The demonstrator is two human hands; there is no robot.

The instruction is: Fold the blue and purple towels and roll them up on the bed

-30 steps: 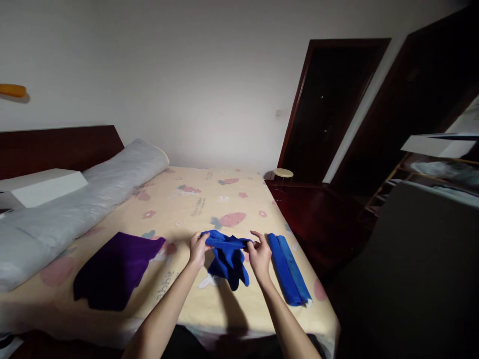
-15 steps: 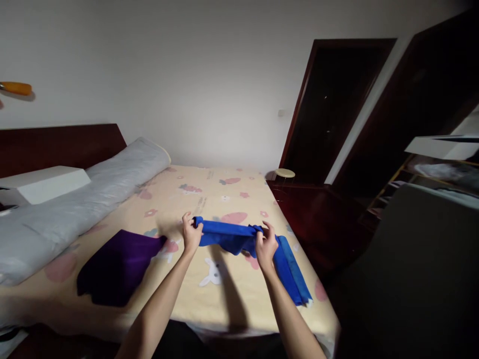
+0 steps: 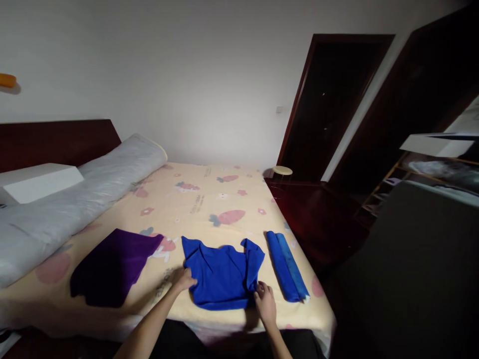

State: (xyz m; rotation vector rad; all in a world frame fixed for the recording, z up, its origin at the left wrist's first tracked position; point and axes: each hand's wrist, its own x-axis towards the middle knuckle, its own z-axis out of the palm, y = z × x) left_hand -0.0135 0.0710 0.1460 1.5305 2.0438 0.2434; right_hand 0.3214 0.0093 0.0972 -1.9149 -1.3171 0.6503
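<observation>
A blue cloth [image 3: 224,276] lies spread on the near part of the bed, wrinkled, with its right side folded over on itself. My left hand [image 3: 184,280] is at the cloth's left edge, its fingers closed on the fabric. At the lower right edge my right hand [image 3: 266,303] pinches the folded part between curled fingers. Two rolled blue cloths [image 3: 288,269] lie side by side to the right of the spread one. A purple cloth [image 3: 112,269] lies flat and uneven to the left, apart from both hands.
The bed [image 3: 202,209] has a cream sheet with carrot and rabbit prints. A long grey wrapped roll [image 3: 108,174] and a white box [image 3: 43,183] lie along the headboard [image 3: 56,142]. Beyond the right edge are a round stool [image 3: 282,170], a shelf [image 3: 389,184] and a dark panel [image 3: 407,269].
Both hands have come down and nearer to me, lowering the blue cloth from mid-air onto the bed, where it now lies spread out. The purple cloth and the rolls stay put.
</observation>
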